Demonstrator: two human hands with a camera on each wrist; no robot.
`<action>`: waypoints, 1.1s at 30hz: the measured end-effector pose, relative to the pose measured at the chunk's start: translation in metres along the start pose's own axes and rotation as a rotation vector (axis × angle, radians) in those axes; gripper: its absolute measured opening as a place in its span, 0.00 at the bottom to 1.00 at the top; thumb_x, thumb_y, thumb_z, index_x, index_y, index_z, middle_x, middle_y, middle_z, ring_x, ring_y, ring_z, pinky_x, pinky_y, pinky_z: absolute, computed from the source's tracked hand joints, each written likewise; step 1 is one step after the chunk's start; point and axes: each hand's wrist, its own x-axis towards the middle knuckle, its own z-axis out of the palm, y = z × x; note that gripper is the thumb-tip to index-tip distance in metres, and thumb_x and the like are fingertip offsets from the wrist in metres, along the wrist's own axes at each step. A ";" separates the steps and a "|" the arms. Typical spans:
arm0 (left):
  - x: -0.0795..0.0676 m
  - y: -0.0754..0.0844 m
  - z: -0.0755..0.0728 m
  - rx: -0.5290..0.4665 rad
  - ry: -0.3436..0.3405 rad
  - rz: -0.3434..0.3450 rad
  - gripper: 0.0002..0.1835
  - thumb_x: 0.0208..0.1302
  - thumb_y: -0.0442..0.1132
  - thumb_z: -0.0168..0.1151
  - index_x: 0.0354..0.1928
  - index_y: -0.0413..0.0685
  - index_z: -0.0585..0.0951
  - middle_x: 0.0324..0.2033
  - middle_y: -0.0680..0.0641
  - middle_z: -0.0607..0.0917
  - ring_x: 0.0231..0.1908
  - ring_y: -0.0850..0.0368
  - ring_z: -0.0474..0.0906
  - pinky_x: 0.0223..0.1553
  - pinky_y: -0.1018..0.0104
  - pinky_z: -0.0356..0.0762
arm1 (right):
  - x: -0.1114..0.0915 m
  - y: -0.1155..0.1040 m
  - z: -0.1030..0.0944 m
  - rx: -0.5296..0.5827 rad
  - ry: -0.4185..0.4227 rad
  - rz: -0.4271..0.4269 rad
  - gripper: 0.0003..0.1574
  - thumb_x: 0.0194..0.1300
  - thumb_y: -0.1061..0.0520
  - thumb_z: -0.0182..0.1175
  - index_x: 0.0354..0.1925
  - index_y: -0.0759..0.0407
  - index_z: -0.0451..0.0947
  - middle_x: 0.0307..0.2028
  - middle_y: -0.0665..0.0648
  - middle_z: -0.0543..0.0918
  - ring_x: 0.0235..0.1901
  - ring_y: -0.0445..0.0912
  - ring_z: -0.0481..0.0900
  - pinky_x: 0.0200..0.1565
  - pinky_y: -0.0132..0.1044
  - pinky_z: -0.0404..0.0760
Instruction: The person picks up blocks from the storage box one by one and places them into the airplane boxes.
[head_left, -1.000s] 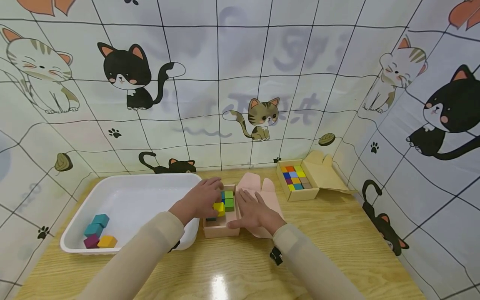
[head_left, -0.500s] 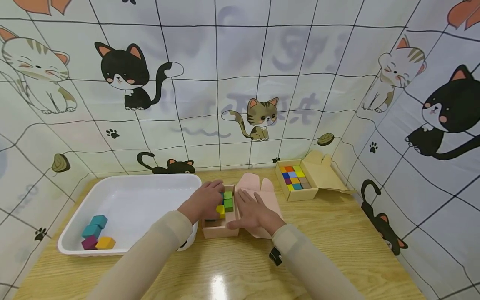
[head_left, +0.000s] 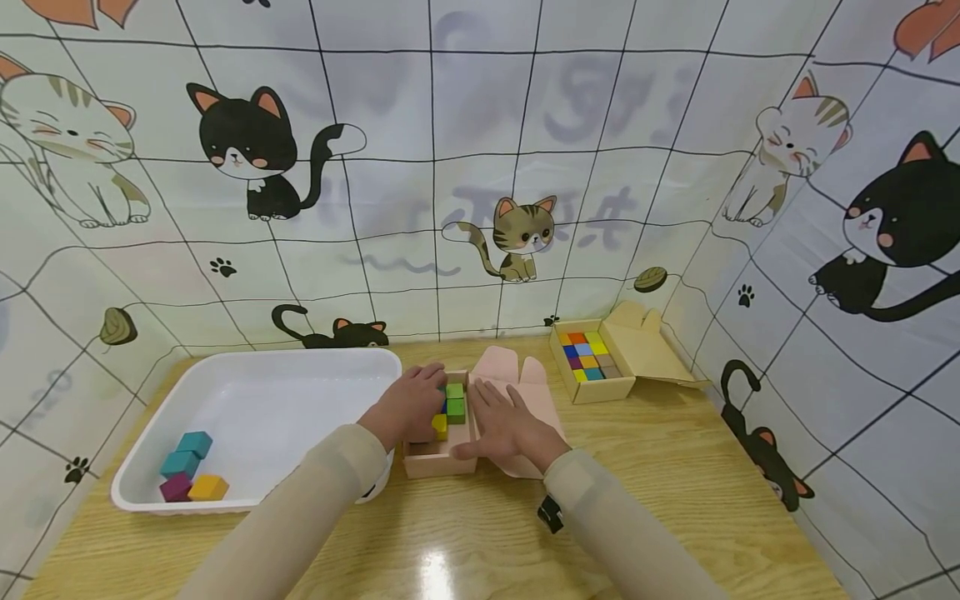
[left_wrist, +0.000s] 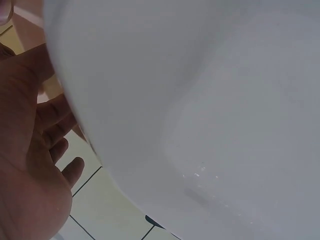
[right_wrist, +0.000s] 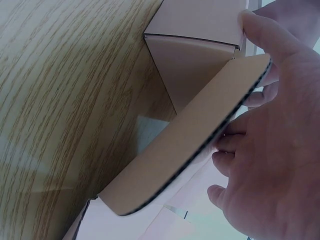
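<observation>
My left hand (head_left: 405,404) reaches into the small pale pink box (head_left: 442,465), over its left side. Its thumb touches a yellow block (head_left: 440,432); the other fingertips are hidden, so any grip is unclear. Two green blocks (head_left: 455,411) sit to the right, with a bit of blue beside them. In the left wrist view, the left hand (left_wrist: 25,155) is partly behind the white tray's rim. My right hand (head_left: 513,421) lies with straight fingers on the box's opened pink lid (head_left: 543,400). Its thumb reaches the box's right wall.
The white tray (head_left: 300,375) at left holds two teal blocks (head_left: 180,463), a purple block (head_left: 176,487) and an orange block (head_left: 208,487). At back right stands an open yellowish box (head_left: 607,390) filled with coloured blocks. Cat-printed cloth walls (head_left: 397,108) surround the wooden table (head_left: 622,467).
My left hand has moved slightly right and lower over the box, covering more of it. The yellow block has shifted a little towards the front. My right hand has stayed in place.
</observation>
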 end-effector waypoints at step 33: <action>-0.112 -0.111 -0.026 -0.240 0.254 -0.199 0.10 0.51 0.43 0.73 0.34 0.53 0.83 0.60 0.39 0.73 0.72 0.36 0.52 0.69 0.34 0.57 | -0.002 -0.004 -0.001 -0.002 0.007 0.014 0.68 0.58 0.24 0.55 0.78 0.57 0.37 0.79 0.56 0.41 0.79 0.50 0.39 0.78 0.55 0.37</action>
